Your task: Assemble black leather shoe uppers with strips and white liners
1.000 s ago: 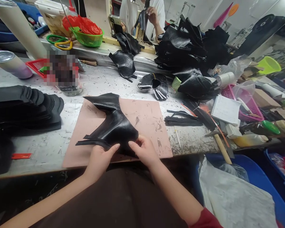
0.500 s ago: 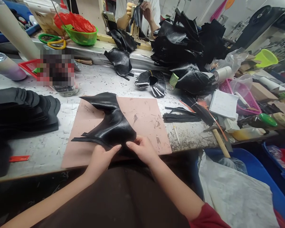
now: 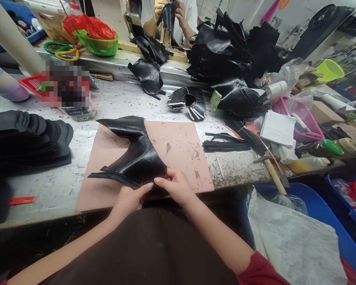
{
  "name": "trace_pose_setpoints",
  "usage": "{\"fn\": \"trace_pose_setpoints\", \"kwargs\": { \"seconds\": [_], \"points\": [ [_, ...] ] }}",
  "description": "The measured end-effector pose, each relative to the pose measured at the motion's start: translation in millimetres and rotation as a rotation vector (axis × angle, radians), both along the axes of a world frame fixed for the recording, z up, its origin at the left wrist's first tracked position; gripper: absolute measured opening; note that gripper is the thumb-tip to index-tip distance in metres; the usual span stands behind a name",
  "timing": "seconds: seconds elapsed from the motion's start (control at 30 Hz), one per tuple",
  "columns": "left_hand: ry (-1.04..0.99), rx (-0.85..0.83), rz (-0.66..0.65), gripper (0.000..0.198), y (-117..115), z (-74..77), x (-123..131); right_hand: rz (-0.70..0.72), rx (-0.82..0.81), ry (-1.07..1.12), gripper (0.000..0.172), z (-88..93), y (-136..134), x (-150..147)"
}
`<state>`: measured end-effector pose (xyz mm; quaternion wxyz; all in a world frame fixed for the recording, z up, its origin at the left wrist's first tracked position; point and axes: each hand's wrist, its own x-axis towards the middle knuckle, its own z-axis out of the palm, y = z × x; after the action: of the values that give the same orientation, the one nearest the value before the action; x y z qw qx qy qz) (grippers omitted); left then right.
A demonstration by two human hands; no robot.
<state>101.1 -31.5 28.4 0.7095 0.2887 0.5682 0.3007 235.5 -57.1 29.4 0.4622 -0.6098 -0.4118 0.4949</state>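
Observation:
A glossy black leather shoe-upper piece (image 3: 141,156) lies over a pinkish board (image 3: 180,146) at the bench's front edge. Its near edge is pinched by both hands, thumbs on top and pointing at each other. My left hand (image 3: 129,202) grips beside a dark zipper-like strip (image 3: 106,175) that sticks out to the left. My right hand (image 3: 176,186) is closed on the right corner of the same leather. The fingers beneath the leather are mostly hidden.
Stacked black pieces (image 3: 26,138) stand at left, near an orange strip (image 3: 21,200). Black strips (image 3: 225,145), a notebook (image 3: 278,127) and a hammer handle (image 3: 275,176) lie right. A blue bin (image 3: 323,225) stands below. Across the bench, a person's hands (image 3: 179,14) hold black leather.
My right hand and the near edge of the leather have shifted slightly left, and the thumbs are a bit closer together. The whole view has drifted slightly. Both hands keep their hold.

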Motion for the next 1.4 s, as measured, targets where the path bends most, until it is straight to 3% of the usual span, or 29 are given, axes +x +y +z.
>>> {"fn": "trace_pose_setpoints", "kwargs": {
  "seconds": [0.37,0.53,0.7,0.83,1.0,1.13,1.23,1.33,1.4],
  "points": [
    [0.113,0.000,-0.196,0.022,5,1.9,-4,-0.039,-0.005,0.039,0.017,0.3,-2,-4],
    [0.168,0.072,-0.173,0.020,4,5.0,-2,-0.008,0.020,-0.002,0.013,4.7,-1,-3],
    [0.135,-0.006,-0.150,0.015,10,16.8,0,0.098,0.085,-0.260,0.008,10.7,-4,0],
    [0.082,-0.060,-0.042,0.008,12,22.4,3,0.042,0.008,-0.378,0.024,10.2,-8,5],
    [0.090,-0.036,-0.042,0.012,12,13.8,-2,0.126,-0.004,-0.136,0.009,1.8,-5,3],
    [0.183,0.071,-0.139,0.012,15,13.3,-7,0.015,-0.006,0.034,0.012,-1.9,-4,-2],
    [0.329,0.106,-0.230,0.013,16,15.3,-7,-0.032,0.021,0.020,0.011,0.1,-5,-3],
    [0.453,0.121,-0.229,0.024,13,10.6,-6,-0.026,0.064,-0.010,0.014,1.9,-4,-4],
    [0.430,0.180,-0.201,0.024,11,4.3,-7,-0.040,0.035,-0.047,0.015,1.5,-3,-6]
  ]
}}
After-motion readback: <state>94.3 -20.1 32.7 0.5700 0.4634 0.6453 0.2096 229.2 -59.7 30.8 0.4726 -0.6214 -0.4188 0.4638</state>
